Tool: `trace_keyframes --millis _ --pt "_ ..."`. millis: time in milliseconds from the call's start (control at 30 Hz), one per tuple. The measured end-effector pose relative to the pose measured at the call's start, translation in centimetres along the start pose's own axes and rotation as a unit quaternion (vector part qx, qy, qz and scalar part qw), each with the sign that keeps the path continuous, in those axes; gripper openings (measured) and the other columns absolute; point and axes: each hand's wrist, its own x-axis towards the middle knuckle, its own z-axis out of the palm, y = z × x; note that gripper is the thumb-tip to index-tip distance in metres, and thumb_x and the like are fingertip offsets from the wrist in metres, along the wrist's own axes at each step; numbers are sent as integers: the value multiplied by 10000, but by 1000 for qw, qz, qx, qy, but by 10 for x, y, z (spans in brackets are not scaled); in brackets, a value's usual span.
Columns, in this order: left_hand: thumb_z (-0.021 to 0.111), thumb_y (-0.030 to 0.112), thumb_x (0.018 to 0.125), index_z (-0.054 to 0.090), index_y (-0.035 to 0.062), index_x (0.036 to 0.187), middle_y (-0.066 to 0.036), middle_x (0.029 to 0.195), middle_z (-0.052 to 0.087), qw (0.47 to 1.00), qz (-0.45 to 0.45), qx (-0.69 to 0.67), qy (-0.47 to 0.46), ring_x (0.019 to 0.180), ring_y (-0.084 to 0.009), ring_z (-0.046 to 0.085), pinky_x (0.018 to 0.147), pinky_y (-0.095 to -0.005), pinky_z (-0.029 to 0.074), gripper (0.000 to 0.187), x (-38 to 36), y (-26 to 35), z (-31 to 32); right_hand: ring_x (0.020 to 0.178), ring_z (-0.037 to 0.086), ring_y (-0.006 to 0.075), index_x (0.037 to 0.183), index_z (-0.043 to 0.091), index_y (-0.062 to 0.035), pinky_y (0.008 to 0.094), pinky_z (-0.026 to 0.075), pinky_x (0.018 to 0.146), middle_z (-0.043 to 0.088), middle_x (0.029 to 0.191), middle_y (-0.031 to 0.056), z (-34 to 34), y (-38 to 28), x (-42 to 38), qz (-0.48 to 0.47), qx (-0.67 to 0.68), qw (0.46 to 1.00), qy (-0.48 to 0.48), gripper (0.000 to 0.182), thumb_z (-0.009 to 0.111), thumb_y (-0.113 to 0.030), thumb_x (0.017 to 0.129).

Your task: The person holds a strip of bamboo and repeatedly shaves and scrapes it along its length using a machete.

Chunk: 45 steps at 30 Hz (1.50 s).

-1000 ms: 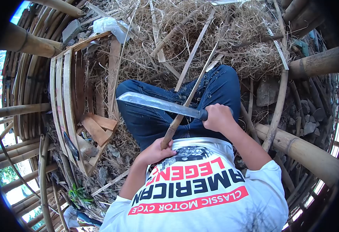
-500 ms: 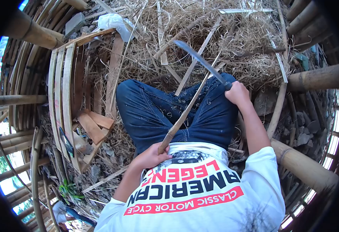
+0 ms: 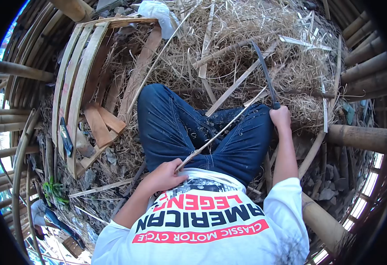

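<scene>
Firmly, left hand (image 3: 163, 176) grips thin bamboo strip (image 3: 220, 134); right hand (image 3: 281, 118) clasps curved steel blade (image 3: 264, 73)

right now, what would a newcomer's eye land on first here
The long dark machete blade, raised over the straw pile at upper right, held by the right hand. Next, the thin bamboo strip slanting across the blue jeans, its near end gripped by the left hand.

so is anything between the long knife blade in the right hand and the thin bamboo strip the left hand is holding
Nothing visible. The right hand holds the long dark metal knife raised over the straw pile, apart from the thin pale bamboo strip that the left hand grips across the blue jeans.
</scene>
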Motion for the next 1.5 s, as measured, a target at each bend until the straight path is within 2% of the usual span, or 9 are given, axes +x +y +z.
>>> trace_keyframes --millis 67,200,333,533,567,833,1033,1100,1500 --pt "740 220 861 562 -4 922 -131 720 604 999 3 36 32 656 -204 586 617 -352 467 293 -2 9 -5 989 668 449 926 709 62 504 523 888 683 979 323 4 1 -15 -11 24 999 -26 348 600 -221 755" --pt "716 225 873 567 -29 929 -196 691 612 995 6 73 68 616 -307 620 602 -409 471 300 2 7 -10 921 681 456 919 686 53 517 534 836 694 899 301 9 -11 -81 -54 44 997 25 441 664 -369 794" --pt "692 230 895 559 -21 898 -209 710 615 993 37 93 68 656 -357 620 619 -434 465 284 8 -2 -8 898 684 452 914 685 16 526 533 806 700 887 284 -9 -36 -145 -92 60 992 -66 608 661 -588 847" --pt "650 261 932 564 -23 912 -260 801 638 989 41 119 82 778 -456 619 678 -490 466 297 15 -10 -8 840 675 465 817 672 7 528 526 769 682 796 286 -4 -50 -200 -180 68 966 -172 607 626 -594 880" --pt "650 261 932 564 -23 912 -260 801 638 989 41 116 83 778 -456 619 678 -490 466 297 15 -12 -7 809 665 460 853 692 28 505 513 707 660 751 282 -6 -54 -206 -198 73 960 -186 560 635 -527 900" --pt "610 254 957 560 -24 927 -273 832 640 985 40 137 101 808 -465 617 710 -500 473 284 15 -17 -4 820 680 440 849 714 22 494 534 750 672 754 279 -4 -61 -210 -229 80 942 -234 610 614 -578 893" --pt "587 246 963 543 -26 931 -283 818 634 984 46 137 109 807 -473 616 709 -515 468 277 13 -19 0 799 663 448 833 705 17 503 512 709 659 736 276 -2 -58 -214 -240 35 951 -192 610 600 -580 900" --pt "585 246 963 540 -26 938 -283 813 634 984 48 138 104 804 -475 614 707 -518 468 277 12 -18 0 786 688 427 834 719 -4 495 541 718 680 741 256 -1 -57 -214 -236 13 954 -186 636 586 -624 889" --pt "563 236 968 503 -19 957 -279 786 636 972 69 190 117 781 -470 627 710 -537 484 262 -1 -9 1 752 685 423 767 680 -22 500 539 676 673 705 238 3 -50 -218 -236 26 959 -155 623 600 -629 882"
